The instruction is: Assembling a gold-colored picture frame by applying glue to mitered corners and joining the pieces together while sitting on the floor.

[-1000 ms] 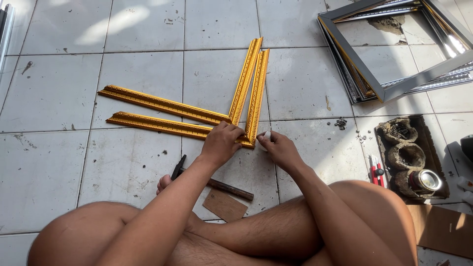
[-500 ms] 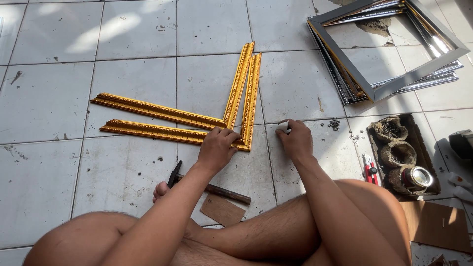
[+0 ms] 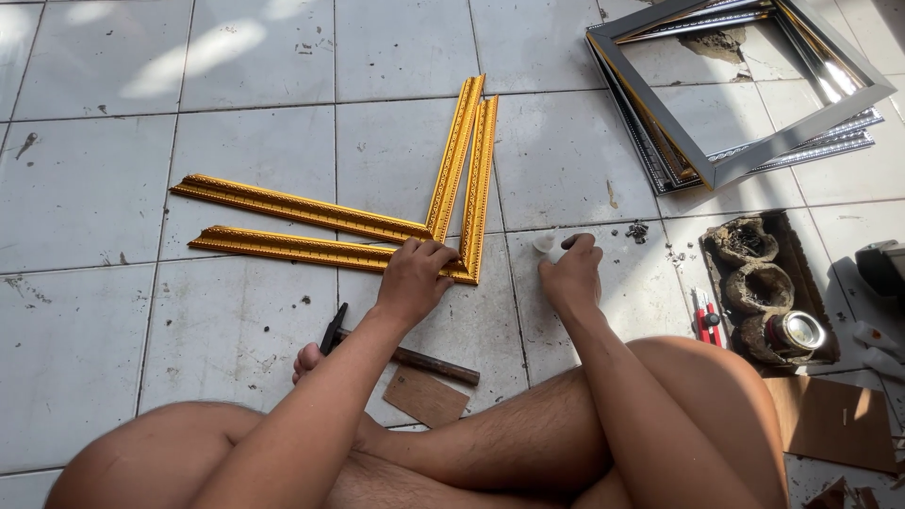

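Several gold ornate frame mouldings (image 3: pixel 311 219) lie on the white tiled floor, two pointing left and two (image 3: pixel 468 160) pointing up, meeting at a corner. My left hand (image 3: pixel 415 278) presses down on that corner joint. My right hand (image 3: pixel 570 273) rests on the floor just right of the mouldings, fingers closed around a small white object (image 3: pixel 549 246) that looks like a little bottle or tube.
A hammer (image 3: pixel 401 351) and a brown board scrap (image 3: pixel 426 396) lie by my crossed legs. Stacked silver frames (image 3: pixel 745 94) sit at top right. A dark tray (image 3: pixel 765 287) with crusted pots and a tin, and a red cutter (image 3: pixel 705 319), lie at right.
My right hand has moved right, away from the mouldings' corner, and now sits on the floor holding the small white object. The left hand stays on the joint.
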